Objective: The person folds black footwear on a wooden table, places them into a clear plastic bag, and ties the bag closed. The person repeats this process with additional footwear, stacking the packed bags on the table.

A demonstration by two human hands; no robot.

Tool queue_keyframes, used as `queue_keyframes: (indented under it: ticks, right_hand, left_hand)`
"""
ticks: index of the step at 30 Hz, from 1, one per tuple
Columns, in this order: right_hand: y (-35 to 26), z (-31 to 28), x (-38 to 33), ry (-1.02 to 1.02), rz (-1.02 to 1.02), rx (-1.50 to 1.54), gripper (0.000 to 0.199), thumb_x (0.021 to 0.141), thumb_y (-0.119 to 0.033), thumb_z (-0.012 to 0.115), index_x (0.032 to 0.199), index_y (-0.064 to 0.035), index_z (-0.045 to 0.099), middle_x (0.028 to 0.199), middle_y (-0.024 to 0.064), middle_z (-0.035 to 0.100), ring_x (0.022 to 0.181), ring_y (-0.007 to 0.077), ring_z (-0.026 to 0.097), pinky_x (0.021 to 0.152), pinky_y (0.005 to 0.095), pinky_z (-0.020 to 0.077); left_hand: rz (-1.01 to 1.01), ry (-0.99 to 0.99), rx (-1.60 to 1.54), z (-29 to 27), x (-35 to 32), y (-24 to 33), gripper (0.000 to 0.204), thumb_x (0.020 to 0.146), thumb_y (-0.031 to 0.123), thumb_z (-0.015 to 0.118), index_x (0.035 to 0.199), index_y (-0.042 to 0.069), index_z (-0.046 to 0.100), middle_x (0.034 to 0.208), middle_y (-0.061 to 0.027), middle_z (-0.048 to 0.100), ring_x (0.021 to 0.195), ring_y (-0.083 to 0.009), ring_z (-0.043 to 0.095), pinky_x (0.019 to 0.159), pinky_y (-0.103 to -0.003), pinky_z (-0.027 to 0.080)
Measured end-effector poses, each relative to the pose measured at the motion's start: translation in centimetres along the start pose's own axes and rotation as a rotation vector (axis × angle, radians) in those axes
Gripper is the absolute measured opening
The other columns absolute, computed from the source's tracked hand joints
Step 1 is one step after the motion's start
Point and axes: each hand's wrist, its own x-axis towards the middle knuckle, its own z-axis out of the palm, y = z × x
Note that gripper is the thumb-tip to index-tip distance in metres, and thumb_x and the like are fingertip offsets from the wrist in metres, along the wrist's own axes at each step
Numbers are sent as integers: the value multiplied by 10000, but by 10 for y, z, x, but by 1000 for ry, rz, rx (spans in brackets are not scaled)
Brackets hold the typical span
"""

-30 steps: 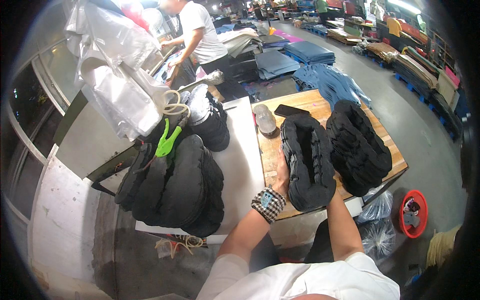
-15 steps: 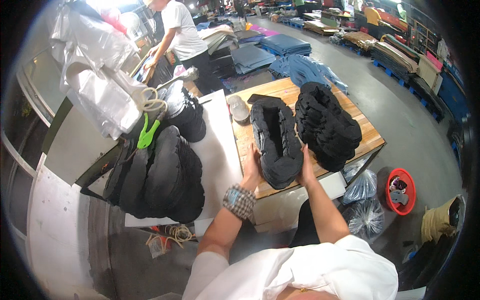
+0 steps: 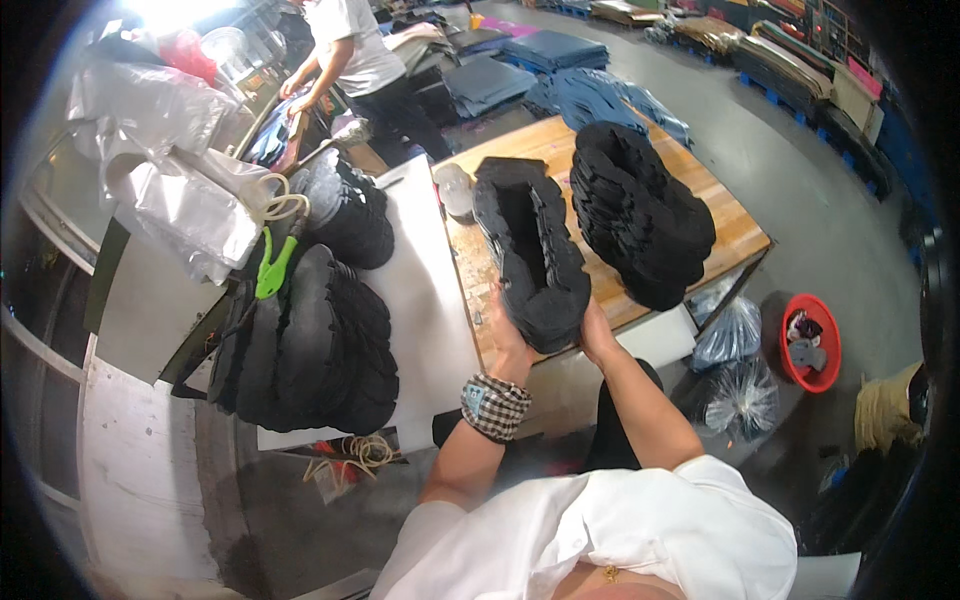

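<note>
The right hand (image 3: 596, 332) has slid out beside the long, black, shoe-shaped stack (image 3: 545, 302), which points away and slightly left, its near end held between that hand and the left hand (image 3: 510, 330) at the front edge of the light-brown wooden table (image 3: 735, 232), wood showing at its right corner.

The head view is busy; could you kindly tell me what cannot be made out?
Head view:
Right hand: some fingers, hidden by the held stack.
Held stack's underside: hidden by its upper layers.
Co-worker: head, cut off by the top edge.
Red basin: contents, too small.
</note>
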Motion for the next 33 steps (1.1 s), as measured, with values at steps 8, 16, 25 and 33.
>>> queue_keyframes:
  ticks: [8, 16, 25, 33]
  right_hand:
    - [14, -22, 9, 7, -166, -179, 615, 1020, -447, 269, 1480, -39, 245, 1522, 124, 277, 1396, 228, 265, 1141, 321, 172]
    - [7, -15, 11, -32, -173, -61, 571, 1000, -392, 367, 1451, -44, 322, 1456, 105, 373, 1341, 192, 341, 1110, 306, 235]
    - [-5, -21, 20, -156, -120, 37, 582, 994, -391, 377, 1457, -43, 310, 1474, 88, 358, 1344, 191, 342, 1112, 310, 242]
    - [-5, -23, 18, -29, -197, -57, 544, 1012, -378, 339, 1400, -2, 400, 1432, 111, 426, 1309, 197, 385, 1098, 313, 261]
  left_hand:
    - [95, 57, 195, -8, -21, 1, 507, 1026, 374, 319, 1422, 58, 339, 1428, -126, 414, 1269, -271, 459, 1073, -394, 378]
    - [241, 80, 247, 2, -22, -29, 501, 1026, 348, 303, 1431, 54, 330, 1427, -118, 419, 1285, -263, 443, 1079, -380, 363]
    - [332, 199, 247, 32, -24, -38, 554, 1028, 433, 253, 1445, 74, 313, 1444, -109, 403, 1291, -272, 435, 1084, -387, 354]
    - [250, 262, 204, 21, -18, -39, 596, 1014, 452, 303, 1423, 20, 327, 1452, -122, 388, 1304, -266, 419, 1082, -380, 355]
